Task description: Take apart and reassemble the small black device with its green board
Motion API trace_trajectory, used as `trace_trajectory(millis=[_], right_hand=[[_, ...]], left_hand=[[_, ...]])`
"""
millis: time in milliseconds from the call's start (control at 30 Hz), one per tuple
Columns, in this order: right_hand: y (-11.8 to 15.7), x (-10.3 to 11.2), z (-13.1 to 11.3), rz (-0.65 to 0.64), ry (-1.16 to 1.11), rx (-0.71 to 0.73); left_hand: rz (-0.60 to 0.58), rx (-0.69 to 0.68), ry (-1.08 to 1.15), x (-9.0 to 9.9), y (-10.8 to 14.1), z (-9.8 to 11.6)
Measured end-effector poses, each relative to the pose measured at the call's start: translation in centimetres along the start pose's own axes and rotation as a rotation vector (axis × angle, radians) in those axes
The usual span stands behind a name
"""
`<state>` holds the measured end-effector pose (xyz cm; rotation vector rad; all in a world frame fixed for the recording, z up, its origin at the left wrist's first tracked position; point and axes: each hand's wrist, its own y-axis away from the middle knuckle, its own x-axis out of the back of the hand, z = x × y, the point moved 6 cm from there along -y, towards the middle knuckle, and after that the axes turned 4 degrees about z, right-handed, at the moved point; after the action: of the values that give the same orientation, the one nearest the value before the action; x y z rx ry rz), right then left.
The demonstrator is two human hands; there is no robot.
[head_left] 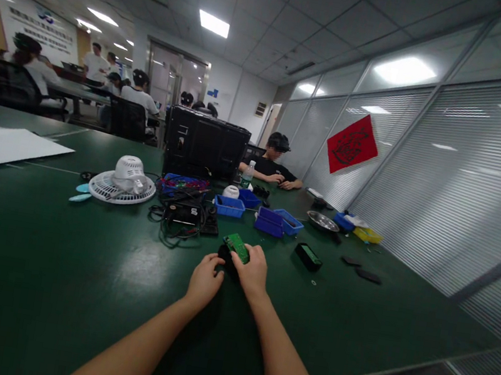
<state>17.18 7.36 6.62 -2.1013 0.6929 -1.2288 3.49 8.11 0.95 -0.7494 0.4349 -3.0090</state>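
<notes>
A green circuit board [237, 246] is tilted above a small black case [223, 253] at the middle of the table. My right hand [253, 272] is closed on the board, its thumb and fingers at the board's near right part. On the near left side, my left hand [206, 280] has its fingers curled against the black case, much of which my hands hide. Off to the right lies a similar black case [308, 257] with a green board set in it. A small pale ring [313, 282] rests just in front of that case.
Beyond my hands are a black power box with cables [184, 212], blue bins [229, 207], a white fan part [123, 187] and a large black panel [204, 145]. A metal dish [322, 222] and flat black pieces [368, 276] lie right. A person [273, 166] sits across.
</notes>
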Motion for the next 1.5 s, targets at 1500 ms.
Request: trace_trajectory(millis=[1500], right_hand=[[0.6,-1.7,0.7,-0.349,0.006,-0.072]], left_hand=[[-0.043,-0.024,0.018,-0.5,-0.5,-0.5]])
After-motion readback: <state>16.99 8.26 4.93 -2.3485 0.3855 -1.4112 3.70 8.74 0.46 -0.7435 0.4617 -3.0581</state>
